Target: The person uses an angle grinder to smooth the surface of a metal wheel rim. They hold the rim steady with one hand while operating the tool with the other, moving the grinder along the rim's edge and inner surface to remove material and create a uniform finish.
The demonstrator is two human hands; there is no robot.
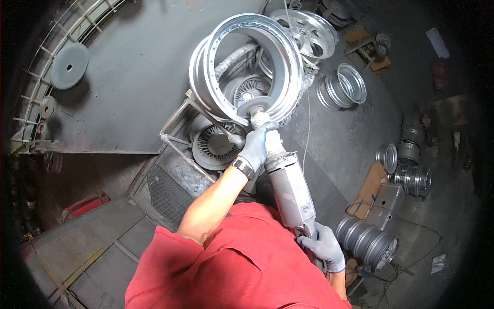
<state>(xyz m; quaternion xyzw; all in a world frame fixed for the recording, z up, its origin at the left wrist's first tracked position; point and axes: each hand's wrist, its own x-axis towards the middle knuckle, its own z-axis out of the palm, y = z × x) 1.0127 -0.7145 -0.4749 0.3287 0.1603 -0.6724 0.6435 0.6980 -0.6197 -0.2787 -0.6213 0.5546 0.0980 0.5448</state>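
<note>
My gloved left hand (256, 146) is closed on the front neck of a long grey power tool (289, 190). My gloved right hand (327, 247) grips the tool's rear handle at the lower right. The tool's round disc (254, 106) sits at the lower inner edge of a polished silver rim (282, 56), held upright at top centre; whether it touches the metal I cannot tell. Beneath and behind that rim lie a finned wheel (216, 144) and a smaller one (251, 90), partly hidden by the rim and tool.
A metal frame (175, 118) stands left of the rim. A curved grey panel (118, 77) with round discs fills the upper left. More wheels (309, 33), loose rims (346, 87) and stacked rims (363, 242) stand around. Cardboard (368, 190) and cables lie on the right floor.
</note>
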